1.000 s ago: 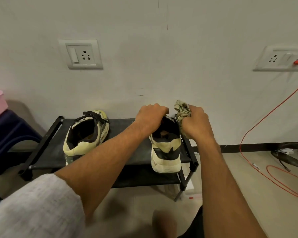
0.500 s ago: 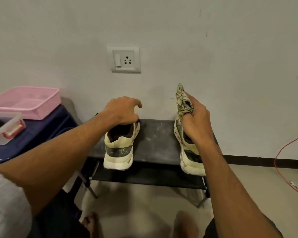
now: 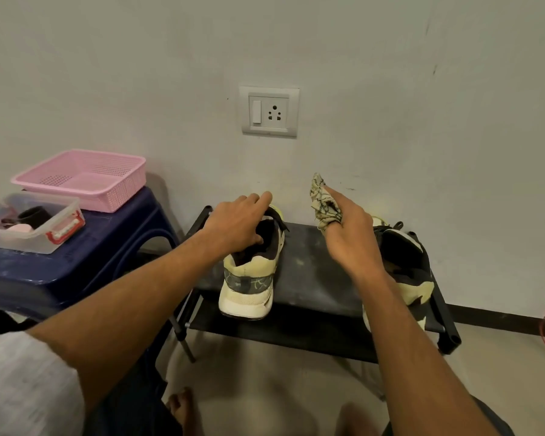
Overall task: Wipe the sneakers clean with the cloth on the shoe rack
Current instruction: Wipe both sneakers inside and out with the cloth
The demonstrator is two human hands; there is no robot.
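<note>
Just left of the right hand (image 3: 350,237) pinching the cloth (image 3: 323,202), the left sneaker (image 3: 249,287) lies toe-to-wall, seemingly gripped by the left hand (image 3: 236,221).

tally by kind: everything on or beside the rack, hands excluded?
sneakers: 2 (left sneaker, right sneaker)
cloth: 1
shoe rack: 1
pink basket: 1
clear box: 1
blue stool: 1
Total: 7

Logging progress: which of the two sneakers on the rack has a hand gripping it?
The left sneaker: the left hand grips its opening. The right hand, in front of the right sneaker, holds only the cloth.
</note>
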